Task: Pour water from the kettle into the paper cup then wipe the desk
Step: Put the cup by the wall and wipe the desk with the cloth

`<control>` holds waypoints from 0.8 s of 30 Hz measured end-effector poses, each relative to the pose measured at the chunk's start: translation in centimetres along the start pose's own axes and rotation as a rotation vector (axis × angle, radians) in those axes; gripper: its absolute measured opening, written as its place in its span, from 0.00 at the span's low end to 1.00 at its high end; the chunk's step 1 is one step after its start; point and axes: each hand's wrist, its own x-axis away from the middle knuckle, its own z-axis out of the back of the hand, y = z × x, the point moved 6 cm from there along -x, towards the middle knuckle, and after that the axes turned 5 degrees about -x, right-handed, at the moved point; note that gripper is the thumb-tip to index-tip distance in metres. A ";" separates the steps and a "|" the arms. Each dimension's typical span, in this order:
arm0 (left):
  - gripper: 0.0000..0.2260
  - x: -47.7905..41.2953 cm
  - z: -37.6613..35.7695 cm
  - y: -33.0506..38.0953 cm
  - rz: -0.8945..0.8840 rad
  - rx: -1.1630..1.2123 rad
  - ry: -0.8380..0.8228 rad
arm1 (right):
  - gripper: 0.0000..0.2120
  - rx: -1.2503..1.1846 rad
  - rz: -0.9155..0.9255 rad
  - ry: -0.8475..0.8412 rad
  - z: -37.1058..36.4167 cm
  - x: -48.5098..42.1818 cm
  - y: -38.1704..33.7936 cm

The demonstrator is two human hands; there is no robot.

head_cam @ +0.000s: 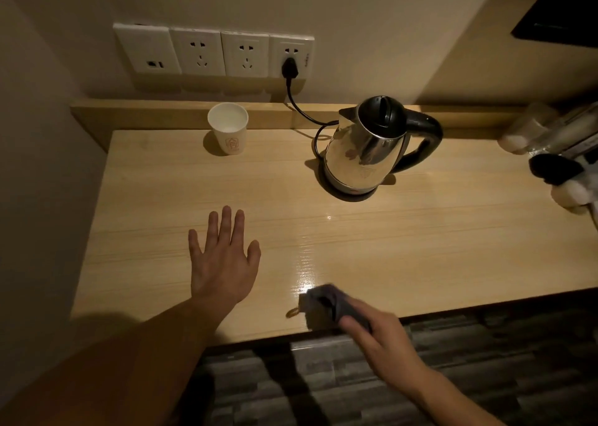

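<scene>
My left hand (223, 257) lies palm down on the wooden desk (404, 231), fingers spread and flat, holding nothing. My right hand (382, 338) is at the desk's near edge, fingers curled tight around a dark grey cloth (326, 301); the cloth is blurred, so I can't make out its folds, and my fingers hide its rear part. A small loop (293, 312) lies just beside it on the wood, and whether it is joined to the cloth I can't tell. The paper cup (228, 129) stands upright at the back of the desk near the raised ledge, well apart from both hands; how full it is I can't judge in this dim light. The steel kettle (365, 149) sits on its base to the right of the cup, lid down, black handle pointing right, its cord running up to a plug (289, 68) in the wall socket strip (213, 52). At the right edge some pale and dark items (563, 163) are cut off and too blurred to name
</scene>
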 end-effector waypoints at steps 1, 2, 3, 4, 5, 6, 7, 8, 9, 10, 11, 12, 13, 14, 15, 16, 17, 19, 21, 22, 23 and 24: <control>0.31 0.0 0.0 0.0 -0.001 -0.002 0.000 | 0.14 -0.028 0.001 0.040 1.4 -0.9 -0.9; 0.31 0.0 0.0 0.0 -0.002 -0.003 0.002 | 0.13 0.017 0.033 0.072 2.6 -2.2 -2.0; 0.31 -0.1 0.1 0.0 -0.004 -0.001 0.005 | 0.12 0.121 0.080 0.102 3.8 -3.9 -2.9; 0.31 -0.1 0.1 0.0 -0.006 0.002 0.006 | 0.12 0.247 0.136 0.118 4.7 -5.8 -3.6; 0.31 -0.1 0.0 0.0 -0.007 0.004 0.007 | 0.13 0.380 0.197 0.115 5.3 -7.8 -3.6; 0.31 -0.1 0.1 0.1 -0.006 0.004 0.006 | 0.16 0.525 0.243 0.096 5.7 -9.8 -3.1; 0.31 -0.1 0.0 0.1 -0.005 0.002 0.004 | 0.20 0.677 0.244 0.077 5.9 -11.7 -2.0; 0.31 -0.1 -0.1 0.1 -0.001 -0.002 0.001 | 0.23 0.799 0.202 0.061 6.0 -13.2 -0.6; 0.31 -0.1 -0.1 0.0 0.003 -0.006 -0.004 | 0.26 0.870 0.154 0.043 5.8 -14.3 0.7; 0.31 -0.1 -0.1 0.0 0.006 -0.008 -0.008 | 0.27 0.906 0.132 0.013 5.3 -14.8 1.6; 0.31 -0.2 -0.1 0.0 0.008 -0.007 -0.013 | 0.27 0.930 0.132 -0.016 4.8 -15.0 2.3; 0.31 -0.2 -0.1 0.0 0.011 -0.005 -0.019 | 0.27 0.943 0.138 -0.034 4.5 -15.0 2.7; 0.31 -0.2 -0.1 0.1 0.013 -0.006 -0.024 | 0.27 0.942 0.134 -0.043 4.4 -15.0 3.0; 0.31 -0.3 -0.2 0.1 0.015 -0.009 -0.030 | 0.27 0.933 0.126 -0.050 4.5 -15.1 3.2; 0.31 -0.3 -0.2 0.1 0.017 -0.012 -0.036 | 0.27 0.924 0.117 -0.065 4.6 -15.1 3.2; 0.31 -0.3 -0.1 0.1 0.019 -0.012 -0.042 | 0.27 0.918 0.112 -0.088 4.5 -14.9 3.2; 0.31 -0.3 -0.1 0.1 0.018 -0.011 -0.041 | 0.27 0.917 0.108 -0.111 4.4 -14.6 3.3; 0.31 -0.3 -0.1 0.1 0.010 -0.012 -0.037 | 0.27 0.913 0.096 -0.143 4.2 -13.8 3.6; 0.31 -0.3 -0.1 0.1 0.005 -0.013 -0.046 | 0.26 0.907 0.086 -0.149 4.0 -12.7 3.8; 0.31 -0.3 -0.1 0.0 0.010 -0.012 -0.055 | 0.26 0.903 0.083 -0.152 3.9 -12.1 3.9; 0.31 -0.3 -0.1 -0.1 0.019 -0.008 -0.065 | 0.26 0.900 0.085 -0.156 3.8 -11.4 4.1; 0.31 -0.3 -0.1 -0.1 0.027 0.003 -0.076 | 0.26 0.900 0.089 -0.163 3.7 -10.6 4.2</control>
